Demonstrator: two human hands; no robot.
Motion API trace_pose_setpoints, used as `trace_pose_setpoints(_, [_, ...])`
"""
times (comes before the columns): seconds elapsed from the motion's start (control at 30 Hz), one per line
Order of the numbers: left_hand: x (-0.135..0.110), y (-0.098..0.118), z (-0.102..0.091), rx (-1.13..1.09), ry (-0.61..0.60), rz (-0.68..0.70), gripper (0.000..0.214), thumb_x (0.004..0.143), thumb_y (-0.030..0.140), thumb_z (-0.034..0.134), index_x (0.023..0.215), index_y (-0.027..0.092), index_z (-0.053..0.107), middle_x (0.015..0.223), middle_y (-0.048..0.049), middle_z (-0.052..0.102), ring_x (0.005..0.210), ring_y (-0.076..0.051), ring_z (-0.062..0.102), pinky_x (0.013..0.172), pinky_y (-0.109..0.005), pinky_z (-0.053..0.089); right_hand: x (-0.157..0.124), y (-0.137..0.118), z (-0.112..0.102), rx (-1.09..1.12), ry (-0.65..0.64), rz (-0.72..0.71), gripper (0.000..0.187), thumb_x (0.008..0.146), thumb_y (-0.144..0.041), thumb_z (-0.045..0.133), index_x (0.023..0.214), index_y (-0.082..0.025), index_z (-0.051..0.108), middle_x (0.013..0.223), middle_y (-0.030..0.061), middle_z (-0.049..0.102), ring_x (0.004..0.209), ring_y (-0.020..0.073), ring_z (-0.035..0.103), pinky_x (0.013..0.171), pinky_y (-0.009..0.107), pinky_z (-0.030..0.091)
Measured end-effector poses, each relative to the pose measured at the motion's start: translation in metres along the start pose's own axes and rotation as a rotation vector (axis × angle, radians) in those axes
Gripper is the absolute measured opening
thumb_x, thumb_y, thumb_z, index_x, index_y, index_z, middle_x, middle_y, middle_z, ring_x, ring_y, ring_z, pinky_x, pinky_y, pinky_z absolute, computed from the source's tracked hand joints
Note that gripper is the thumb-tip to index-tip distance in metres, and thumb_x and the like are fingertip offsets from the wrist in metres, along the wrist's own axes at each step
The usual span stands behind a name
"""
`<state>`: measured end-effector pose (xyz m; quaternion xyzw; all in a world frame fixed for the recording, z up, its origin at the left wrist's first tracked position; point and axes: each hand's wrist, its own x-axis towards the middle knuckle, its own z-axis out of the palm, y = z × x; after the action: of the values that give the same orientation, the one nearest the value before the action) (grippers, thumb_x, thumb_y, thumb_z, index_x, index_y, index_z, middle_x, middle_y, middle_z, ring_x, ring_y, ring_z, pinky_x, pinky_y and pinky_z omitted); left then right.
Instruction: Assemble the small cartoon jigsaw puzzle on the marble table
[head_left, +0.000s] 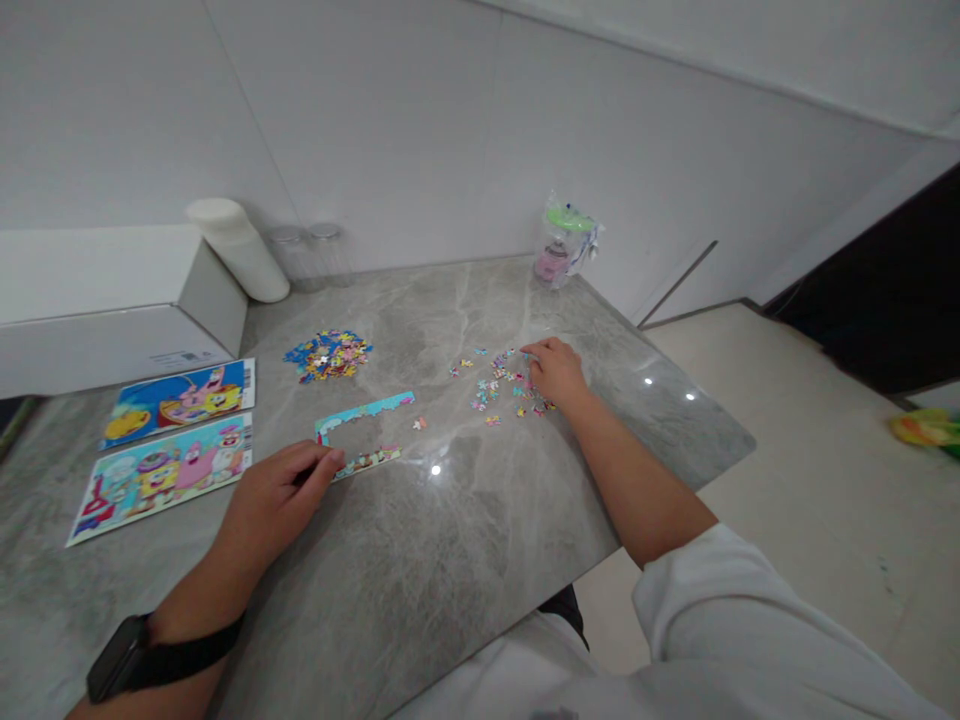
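White-sleeved right arm (637,480) stretches over a grey marble counter (465,540). 2 picture cards (161,478) lie near its left edge. Left hand (274,500), loosely bent and gripping nothing, touches the part-built puzzle frame (364,430) mid-counter. Right hand (555,372) curls over loose pieces (499,385) toward the right edge; whether it pinches 1 cannot be told.

Upper left I see a white box (97,300), a white canister (238,250) beside it; a bagged cup (564,245) sits upper centre.
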<state>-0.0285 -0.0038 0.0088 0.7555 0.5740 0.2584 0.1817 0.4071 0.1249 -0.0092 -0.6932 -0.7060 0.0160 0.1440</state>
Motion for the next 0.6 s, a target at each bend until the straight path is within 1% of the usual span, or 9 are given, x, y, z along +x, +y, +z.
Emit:
trace_pose_setpoints(0.13, [-0.001, -0.003, 0.002, -0.001, -0.002, 0.005, 0.04, 0.1, 0.05, 0.05, 0.077, 0.022, 0.067, 0.075, -0.0012, 0.069, 0.072, -0.018, 0.063, 0.069, -0.029, 0.046, 0.001, -0.007, 0.007, 0.005, -0.009, -0.039, 0.048, 0.095, -0.014, 0.055, 0.135, -0.031, 0.074, 0.143, 0.0114, 0.063, 0.127, 0.0328, 0.055, 0.106, 0.049, 0.043])
trace_pose_setpoints(0.3, [-0.002, -0.005, 0.002, 0.0, 0.003, 0.009, 0.039, 0.1, 0.049, 0.05, 0.079, 0.022, 0.069, 0.077, -0.001, 0.07, 0.074, -0.018, 0.064, 0.07, -0.029, 0.046, 0.002, -0.008, 0.007, 0.013, -0.024, -0.015, 0.052, 0.091, -0.009, 0.054, 0.134, -0.028, 0.075, 0.141, 0.0118, 0.063, 0.127, 0.0325, 0.056, 0.108, 0.049, 0.043])
trace_pose_setpoints(0.37, [-0.002, -0.004, 0.002, 0.002, 0.006, 0.01, 0.039, 0.101, 0.049, 0.051, 0.08, 0.022, 0.069, 0.077, -0.0006, 0.07, 0.074, -0.018, 0.064, 0.07, -0.028, 0.045, 0.002, -0.007, 0.007, 0.039, -0.024, -0.065, 0.053, 0.09, -0.008, 0.053, 0.134, -0.028, 0.074, 0.142, 0.0114, 0.063, 0.127, 0.0311, 0.056, 0.11, 0.048, 0.043])
trace_pose_setpoints(0.5, [-0.002, -0.003, 0.001, 0.009, 0.001, 0.016, 0.04, 0.101, 0.049, 0.051, 0.078, 0.021, 0.069, 0.076, -0.0003, 0.068, 0.072, -0.017, 0.063, 0.068, -0.028, 0.045, 0.003, -0.009, 0.01, 0.088, -0.043, -0.231, 0.05, 0.091, -0.01, 0.055, 0.132, -0.03, 0.076, 0.145, 0.0089, 0.061, 0.132, 0.0281, 0.054, 0.116, 0.045, 0.04])
trace_pose_setpoints(0.6, [-0.002, -0.003, 0.001, 0.021, 0.002, 0.027, 0.04, 0.102, 0.049, 0.05, 0.079, 0.021, 0.069, 0.075, -0.0007, 0.068, 0.072, -0.017, 0.063, 0.068, -0.029, 0.045, 0.003, -0.011, 0.013, 0.092, -0.057, -0.265, 0.046, 0.094, -0.013, 0.056, 0.131, -0.03, 0.077, 0.144, 0.0092, 0.061, 0.132, 0.028, 0.054, 0.117, 0.045, 0.039])
